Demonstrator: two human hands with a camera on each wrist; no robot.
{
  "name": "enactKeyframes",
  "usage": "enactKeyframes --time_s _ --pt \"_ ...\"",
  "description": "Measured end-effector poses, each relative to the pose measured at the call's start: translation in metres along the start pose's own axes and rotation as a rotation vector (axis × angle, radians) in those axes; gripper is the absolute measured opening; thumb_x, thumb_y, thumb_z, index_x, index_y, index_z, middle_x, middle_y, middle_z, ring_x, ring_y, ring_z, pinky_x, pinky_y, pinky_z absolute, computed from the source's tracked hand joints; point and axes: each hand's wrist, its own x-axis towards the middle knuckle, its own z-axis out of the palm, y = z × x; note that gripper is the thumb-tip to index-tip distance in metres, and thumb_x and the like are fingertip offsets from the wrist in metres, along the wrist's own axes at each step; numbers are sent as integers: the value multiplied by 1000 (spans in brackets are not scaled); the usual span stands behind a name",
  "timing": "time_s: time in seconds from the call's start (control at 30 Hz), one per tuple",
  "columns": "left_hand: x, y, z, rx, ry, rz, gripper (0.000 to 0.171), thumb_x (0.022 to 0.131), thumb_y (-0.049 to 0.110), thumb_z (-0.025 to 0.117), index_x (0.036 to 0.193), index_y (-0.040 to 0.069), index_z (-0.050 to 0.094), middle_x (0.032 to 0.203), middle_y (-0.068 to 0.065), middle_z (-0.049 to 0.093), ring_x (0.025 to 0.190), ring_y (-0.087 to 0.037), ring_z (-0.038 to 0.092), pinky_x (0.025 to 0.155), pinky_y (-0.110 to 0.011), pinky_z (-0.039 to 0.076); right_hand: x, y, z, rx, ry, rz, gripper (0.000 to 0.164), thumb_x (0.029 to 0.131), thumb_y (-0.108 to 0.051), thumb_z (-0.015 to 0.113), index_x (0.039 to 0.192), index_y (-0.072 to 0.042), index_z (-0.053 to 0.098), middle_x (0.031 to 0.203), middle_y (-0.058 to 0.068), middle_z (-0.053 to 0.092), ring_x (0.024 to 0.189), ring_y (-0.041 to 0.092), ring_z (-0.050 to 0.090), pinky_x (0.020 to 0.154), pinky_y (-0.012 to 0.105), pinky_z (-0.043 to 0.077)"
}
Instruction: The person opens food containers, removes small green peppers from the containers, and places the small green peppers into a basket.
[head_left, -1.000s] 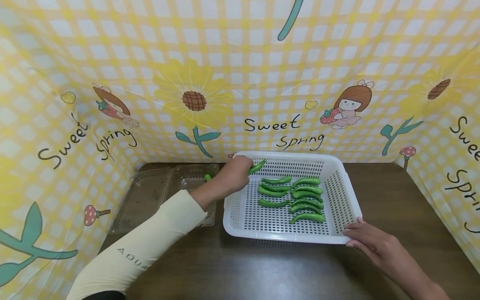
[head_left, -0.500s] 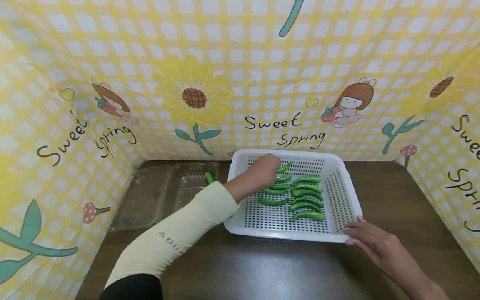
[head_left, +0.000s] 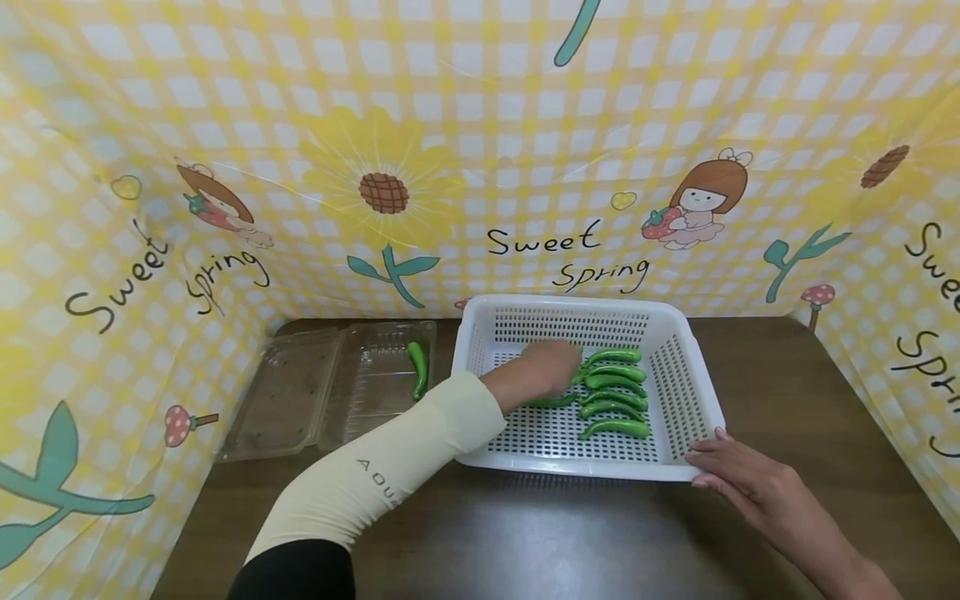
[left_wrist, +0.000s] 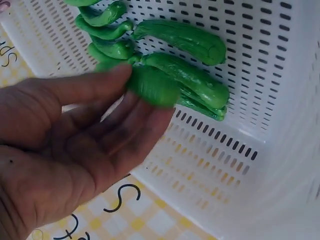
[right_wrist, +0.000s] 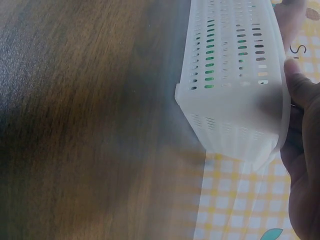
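My left hand (head_left: pixel 551 367) is over the left half of a white plastic basket (head_left: pixel 570 468), pinching a green pepper (left_wrist: pixel 155 87) between thumb and fingers. That pepper is blurred in the left wrist view and mostly hidden behind the hand in the head view. Below it, several curved green peppers (head_left: pixel 615 428) lie in two columns on the basket floor. At the basket's near right corner, my right hand (head_left: pixel 765 492) grips the rim, its thumb (right_wrist: pixel 297 82) on the outer side in the right wrist view.
Left of the basket lies an opened clear plastic box (head_left: pixel 367 400), with one green pepper (head_left: pixel 417 371) in its right half and its lid (head_left: pixel 292 392) folded out flat. A yellow checked cloth (head_left: pixel 450 125) stands behind the brown wooden table (head_left: pixel 540 542).
My left hand has carried the pepper from the basket's left rim rightwards, then lowered it towards the left column. The pepper in the clear box is now fully uncovered. My right hand stays put.
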Motion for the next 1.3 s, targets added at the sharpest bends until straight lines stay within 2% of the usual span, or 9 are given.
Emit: enactKeyframes --time_s 0.13,0.27,0.47,0.57,0.73,0.83,1.07,1.23,1.3 --pt "1 0 6 3 -116 11 27 95 8 51 120 11 61 113 -4 65 83 -14 59 77 -31 54 1 1 0 7 2 -7 29 80 -16 75 109 -14 72 107 5 71 119 11 58 108 17 34" --pt "-3 3 10 44 -119 21 30 97 12 49 124 12 60 117 -4 65 91 -13 61 78 -28 54 2 -1 -1 7 -5 -1 32 78 -14 76 110 -16 72 108 4 71 119 12 58 108 16 34" --pt "-6 8 11 151 -99 8 28 98 14 47 121 16 63 114 -2 65 88 -11 59 75 -26 53 6 -3 0 0 -10 3 33 77 -13 77 110 -16 72 108 3 71 117 12 60 108 16 34" --pt "-6 9 12 132 -131 -7 29 96 13 49 123 15 62 116 -2 64 86 -12 58 71 -26 51 6 -4 0 -10 -17 8 34 76 -13 78 109 -16 73 107 3 71 116 11 59 108 15 33" --pt "-8 9 13 74 -188 -13 28 91 8 56 117 14 63 105 -3 65 80 -14 59 62 -25 51 7 -4 0 -14 -26 11 37 73 -10 79 109 -16 73 106 2 72 116 11 60 108 15 33" --pt "-8 9 16 67 -188 -5 30 89 6 59 118 13 64 109 -4 65 82 -15 61 62 -25 52 7 -4 1 -15 -28 10 38 73 -9 79 109 -17 73 106 1 72 116 11 59 108 15 33" --pt "-4 7 23 121 -115 22 31 97 14 48 125 15 62 122 -3 64 107 -15 61 87 -29 52 8 -5 2 -29 -62 42 43 70 -6 81 110 -19 72 107 0 71 118 9 58 108 13 32" --pt "-3 5 24 120 -112 12 30 96 12 51 123 14 62 119 -3 65 103 -15 62 82 -28 54 9 -5 2 -34 -62 44 45 69 -5 81 110 -20 72 108 0 71 117 10 59 108 14 32" --pt "-3 5 23 119 -110 8 30 95 12 52 123 14 62 119 -3 65 103 -15 62 84 -29 53 10 -5 2 -35 -51 28 45 69 -5 81 110 -20 72 108 1 71 116 12 60 108 14 32"
